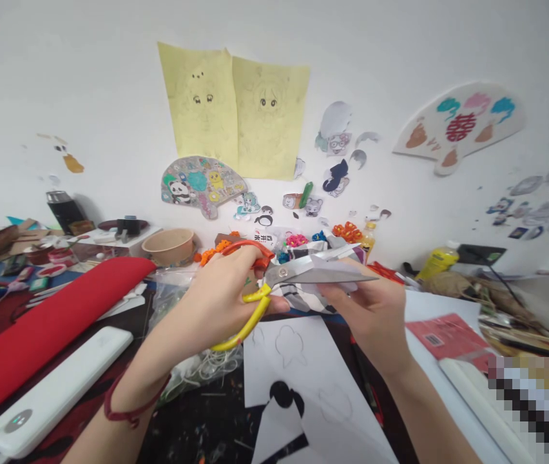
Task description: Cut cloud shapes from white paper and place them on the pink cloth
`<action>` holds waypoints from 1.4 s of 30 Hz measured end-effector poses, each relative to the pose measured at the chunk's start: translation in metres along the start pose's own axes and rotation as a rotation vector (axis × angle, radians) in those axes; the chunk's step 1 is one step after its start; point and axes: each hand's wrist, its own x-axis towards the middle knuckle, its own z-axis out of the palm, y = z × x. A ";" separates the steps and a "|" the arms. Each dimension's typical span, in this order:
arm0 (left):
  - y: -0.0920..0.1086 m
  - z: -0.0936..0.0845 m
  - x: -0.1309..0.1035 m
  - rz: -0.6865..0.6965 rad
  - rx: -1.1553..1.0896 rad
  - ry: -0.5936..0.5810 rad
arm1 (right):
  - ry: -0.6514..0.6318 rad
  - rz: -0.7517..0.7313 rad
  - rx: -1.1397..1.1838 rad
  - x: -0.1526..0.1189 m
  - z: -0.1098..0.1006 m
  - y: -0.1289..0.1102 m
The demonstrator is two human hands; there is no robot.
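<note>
My left hand [229, 283] is wrapped round the handles of a pair of scissors [255, 309], one handle yellow and the other red. The metal blades point right and are parted around a small piece of white paper [335, 267]. My right hand [368, 309] pinches that paper beside the blades. Below my hands lies a white sheet [284, 354] with faint pencil outlines and dark round shapes. Cut white paper [279, 432] with a black strip lies over its lower part.
A long red cloth object [62, 328] and a white oblong device [57, 393] lie at left. A tan bowl [168, 247] stands near the wall. At right are a red packet [451, 340] and a yellow bottle [439, 260]. Drawings and fans hang on the wall.
</note>
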 end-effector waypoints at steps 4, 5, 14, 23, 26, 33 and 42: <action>0.000 0.000 0.000 0.005 -0.016 -0.007 | 0.002 -0.013 0.005 0.001 0.000 0.000; 0.001 0.000 0.000 0.002 -0.017 -0.008 | 0.003 -0.016 -0.002 0.000 0.001 -0.001; 0.004 -0.002 -0.003 -0.042 0.005 -0.016 | 0.005 -0.010 0.009 -0.001 0.002 -0.002; 0.004 -0.005 -0.002 -0.048 0.028 -0.021 | 0.023 -0.006 0.037 -0.002 0.003 -0.001; 0.004 -0.005 -0.002 -0.055 0.029 -0.011 | 0.023 -0.016 0.036 -0.003 0.003 -0.002; 0.005 -0.005 -0.003 -0.056 0.038 -0.019 | 0.029 -0.014 0.047 -0.002 0.003 -0.002; 0.005 -0.004 -0.003 -0.030 0.039 -0.035 | 0.032 -0.014 0.041 -0.004 0.004 -0.003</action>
